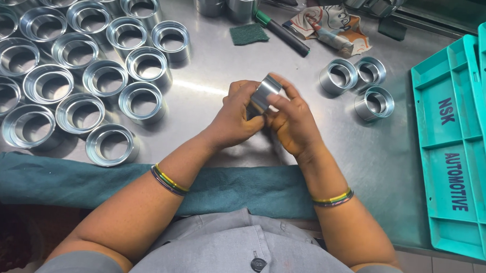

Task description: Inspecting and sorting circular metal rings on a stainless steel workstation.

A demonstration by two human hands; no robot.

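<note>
you've got both hands up over the steel bench, w/ one metal ring pinched between them. your left hand is curled around the ring's lower left side, fingers bent in tight & holding it. your right hand has fingers narrow, wrapped over the ring's right edge & holding it too. the ring is tilted, off the bench, its outer wall facing the camera.

taking that held ring as the landmark: a big cluster of rings stands on the bench well to its left, packed close, open ends up. three more rings sit near its right, close together. beyond it, toward the far edge, lie a green scouring pad, a dark marker w/ green end & a crumpled patterned cloth. further right of it are teal plastic trays, lying flat at the bench edge. nearer to you than the ring, a folded teal towel lies along the front edge under your forearms. bangles on both wrists.
</note>
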